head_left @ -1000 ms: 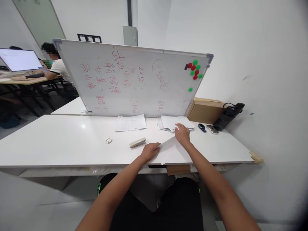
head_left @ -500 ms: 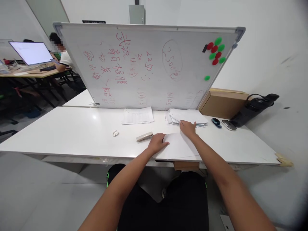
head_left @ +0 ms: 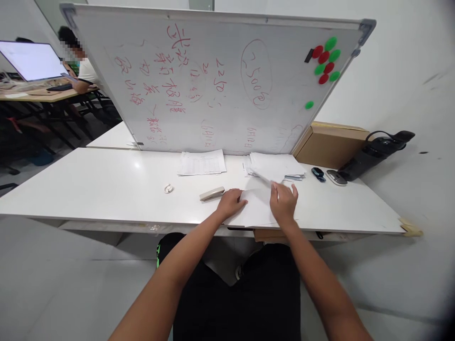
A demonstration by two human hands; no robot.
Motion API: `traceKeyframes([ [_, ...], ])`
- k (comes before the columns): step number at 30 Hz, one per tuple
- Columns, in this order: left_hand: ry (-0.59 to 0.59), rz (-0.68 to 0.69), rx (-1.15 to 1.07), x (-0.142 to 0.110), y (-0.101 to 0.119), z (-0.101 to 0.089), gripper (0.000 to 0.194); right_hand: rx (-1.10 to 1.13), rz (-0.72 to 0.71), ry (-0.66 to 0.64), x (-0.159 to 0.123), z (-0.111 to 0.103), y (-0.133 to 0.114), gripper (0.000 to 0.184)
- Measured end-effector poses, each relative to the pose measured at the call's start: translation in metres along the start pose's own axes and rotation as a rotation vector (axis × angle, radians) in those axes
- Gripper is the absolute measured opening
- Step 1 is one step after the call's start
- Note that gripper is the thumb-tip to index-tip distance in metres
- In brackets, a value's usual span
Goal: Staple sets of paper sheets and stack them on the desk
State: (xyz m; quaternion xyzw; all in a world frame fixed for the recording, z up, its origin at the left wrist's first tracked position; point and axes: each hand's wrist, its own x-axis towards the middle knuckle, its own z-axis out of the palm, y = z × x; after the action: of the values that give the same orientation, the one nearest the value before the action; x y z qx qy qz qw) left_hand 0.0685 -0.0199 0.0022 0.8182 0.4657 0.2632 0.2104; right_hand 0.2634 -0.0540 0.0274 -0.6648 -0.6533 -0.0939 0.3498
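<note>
My right hand (head_left: 283,203) pinches the near edge of a sheet of paper (head_left: 262,177), which lifts at a slant off the right-hand paper stack (head_left: 279,163). Its other fingers stick up. Below it, more white paper (head_left: 258,208) lies at the desk's front edge. My left hand (head_left: 231,204) grips the left side of that paper, with fingers and thumb curled about its edge. A beige stapler (head_left: 212,193) lies just left of my left hand. Farther back is another stack of printed sheets (head_left: 202,162).
A whiteboard (head_left: 227,85) with red writing and round magnets leans behind the white desk (head_left: 106,189). A small white ring-like item (head_left: 168,188) lies on the left. A mouse (head_left: 336,177), a dark blue item (head_left: 318,174), a black bottle (head_left: 373,154) and a cardboard box (head_left: 330,147) stand right.
My right hand has gone from the front paper to the right-hand stack, then pulled a sheet up and back toward me. My left hand stays at the front paper. The camera has shifted.
</note>
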Motion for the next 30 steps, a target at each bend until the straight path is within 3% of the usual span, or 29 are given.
traceKeyframes([
  [4, 0.011, 0.004, -0.025, -0.001, -0.002, 0.001, 0.02, -0.036, -0.063, 0.005, -0.073, -0.013, -0.004, 0.033],
  [8, 0.038, 0.013, -0.043, 0.0, -0.003, 0.002, 0.022, 0.012, -0.086, 0.01, -0.112, -0.011, -0.014, 0.025],
  [13, 0.06, -0.082, -0.106, -0.001, 0.002, -0.001, 0.049, 0.071, -0.073, 0.067, -0.119, -0.006, -0.033, 0.018],
  [18, 0.065, -0.119, -0.2, -0.004, 0.008, -0.007, 0.059, 0.097, -0.04, 0.057, -0.123, -0.006, -0.051, 0.015],
  [27, 0.036, -0.005, -0.077, -0.003, 0.005, -0.007, 0.037, 0.121, 0.067, 0.015, -0.123, 0.006, -0.073, 0.018],
  [30, 0.042, -0.029, -0.03, -0.001, 0.0, -0.002, 0.028, 0.14, 0.063, -0.024, -0.122, 0.007, -0.081, 0.02],
])
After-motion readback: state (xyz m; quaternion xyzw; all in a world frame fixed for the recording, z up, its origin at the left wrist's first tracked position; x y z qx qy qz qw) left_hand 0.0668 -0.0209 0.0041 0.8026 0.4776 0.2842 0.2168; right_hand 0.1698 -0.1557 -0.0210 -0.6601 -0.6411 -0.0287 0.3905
